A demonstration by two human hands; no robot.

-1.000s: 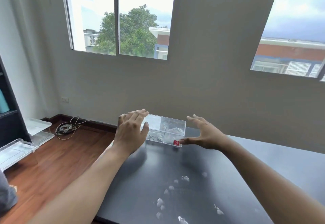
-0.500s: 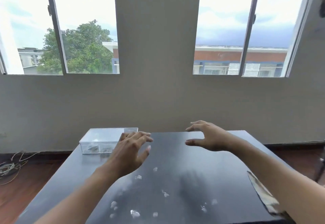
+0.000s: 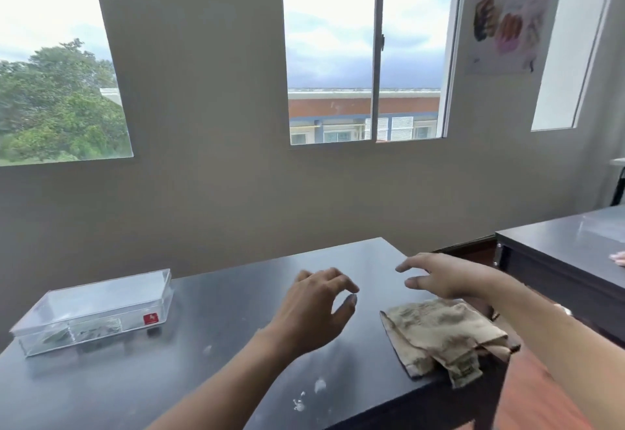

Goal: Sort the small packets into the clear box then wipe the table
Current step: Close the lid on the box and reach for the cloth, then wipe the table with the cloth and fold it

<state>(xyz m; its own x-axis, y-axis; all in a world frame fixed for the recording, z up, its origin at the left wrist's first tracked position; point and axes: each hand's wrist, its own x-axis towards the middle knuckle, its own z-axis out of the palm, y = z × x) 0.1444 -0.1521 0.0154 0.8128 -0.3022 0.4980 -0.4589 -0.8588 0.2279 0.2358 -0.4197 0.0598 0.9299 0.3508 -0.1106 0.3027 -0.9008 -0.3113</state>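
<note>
While crumpled beige cloth point(image 3: 443, 335) lies on glossy black table point(image 3: 220, 294), left hand point(image 3: 311, 314) and right hand point(image 3: 446, 277) hover, fingers loosely spread, holding nothing.

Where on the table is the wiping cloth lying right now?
In the head view, the tan cloth lies crumpled at the table's right edge, just below the right hand.

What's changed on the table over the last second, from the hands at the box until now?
Both hands left the clear box. The left hand and right hand now hover, holding nothing, by the cloth, as the view swung right. The box is closed on the table; white bits remain.
</note>
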